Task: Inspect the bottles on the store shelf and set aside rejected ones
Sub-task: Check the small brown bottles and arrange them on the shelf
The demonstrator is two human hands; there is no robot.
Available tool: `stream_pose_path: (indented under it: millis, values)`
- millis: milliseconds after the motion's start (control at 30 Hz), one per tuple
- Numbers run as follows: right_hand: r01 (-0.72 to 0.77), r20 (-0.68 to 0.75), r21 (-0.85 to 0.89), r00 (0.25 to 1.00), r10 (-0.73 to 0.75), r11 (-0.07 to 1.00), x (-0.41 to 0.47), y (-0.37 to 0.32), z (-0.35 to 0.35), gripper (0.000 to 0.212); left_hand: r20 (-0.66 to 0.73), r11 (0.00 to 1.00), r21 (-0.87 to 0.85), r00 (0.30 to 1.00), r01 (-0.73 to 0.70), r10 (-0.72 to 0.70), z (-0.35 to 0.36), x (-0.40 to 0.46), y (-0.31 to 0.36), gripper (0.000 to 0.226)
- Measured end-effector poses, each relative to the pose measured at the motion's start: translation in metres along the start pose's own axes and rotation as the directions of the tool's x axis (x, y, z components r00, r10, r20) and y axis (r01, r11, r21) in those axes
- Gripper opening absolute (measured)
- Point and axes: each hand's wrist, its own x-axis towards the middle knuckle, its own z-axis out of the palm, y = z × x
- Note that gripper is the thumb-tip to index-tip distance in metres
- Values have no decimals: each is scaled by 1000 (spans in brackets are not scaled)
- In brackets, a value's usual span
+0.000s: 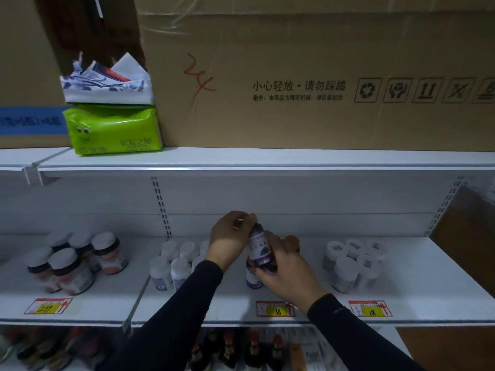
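We hold a purple-labelled bottle [258, 246] upright above the shelf [401, 295], long axis vertical: our left hand [231, 236] clenched over its cap, our right hand [286, 266] grasping its base.

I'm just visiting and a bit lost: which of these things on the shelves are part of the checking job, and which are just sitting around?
Part of the job:
- purple-labelled bottle, held in left hand and right hand
- white-capped bottles left of the hands
- wrapped bottles on the right
- dark jars far left

Just lying about:
- green tissue pack
- cardboard box
- price tags
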Motion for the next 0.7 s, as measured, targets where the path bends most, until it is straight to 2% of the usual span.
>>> stream_pose_path:
  millis: [100, 200, 300, 367, 500, 567, 700]
  values:
    - [20, 1, 112, 1000, -20, 993, -3, 0, 7, 67, 36, 999, -29, 999, 19, -18, -2, -3, -1, 26]
    - [3, 19, 166, 1000, -7, 986, -6, -1, 10, 64, 112, 989, -128, 992, 72, -57, -4, -3, -6, 20]
    - [-15, 32, 198, 999, 9, 980, -8, -4, 8, 62, 169, 962, -224, 978, 156, -120, -7, -3, -8, 32]
    - [-14, 30, 208, 1000, 8, 978, -8, -7, 6, 62, 169, 940, -288, 976, 181, -136, -9, -4, -8, 33]
    - [-29, -17, 198, 999, 33, 980, -7, -16, 3, 71, 126, 912, -369, 981, 182, -144, -8, -6, -6, 12]
    - [-54, -25, 201, 998, 60, 978, -6, -20, 1, 73, 99, 912, -374, 985, 166, -138, -8, -6, -4, 12]
    - [-40, -54, 197, 997, 52, 979, -8, -22, 0, 63, 126, 918, -362, 984, 163, -125, -11, -10, 1, 12]
